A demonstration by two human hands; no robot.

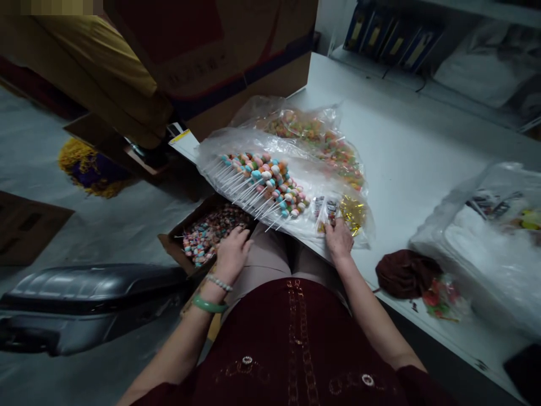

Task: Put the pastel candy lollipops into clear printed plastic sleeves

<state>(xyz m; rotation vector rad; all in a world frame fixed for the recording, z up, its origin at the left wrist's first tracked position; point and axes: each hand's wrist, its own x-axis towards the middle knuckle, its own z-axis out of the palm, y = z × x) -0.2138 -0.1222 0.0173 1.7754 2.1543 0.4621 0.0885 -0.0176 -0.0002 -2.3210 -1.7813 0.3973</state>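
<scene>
My left hand (232, 254) hangs over the near edge of a cardboard box (172, 255) of wrapped, multicoloured candy skewers (207, 234). Its fingers are loosely bent and apart, with nothing visible in them. My right hand (339, 241) rests at the table's front edge, fingertips pinched on a small clear printed wrapper (325, 210). Just beyond those fingers lies a bunch of gold twist ties (353, 214). To their left, a pile of unwrapped candy skewers (270, 177) on white sticks lies on clear plastic sheeting (211, 148), sticks pointing toward me.
Bagged orange and green candies (304, 127) lie behind the pile. A large carton (253, 84) stands at the back left. On the right are a plastic-lined bin (477, 248) and a brown cloth (406, 273). A grey suitcase (97, 304) is at my left.
</scene>
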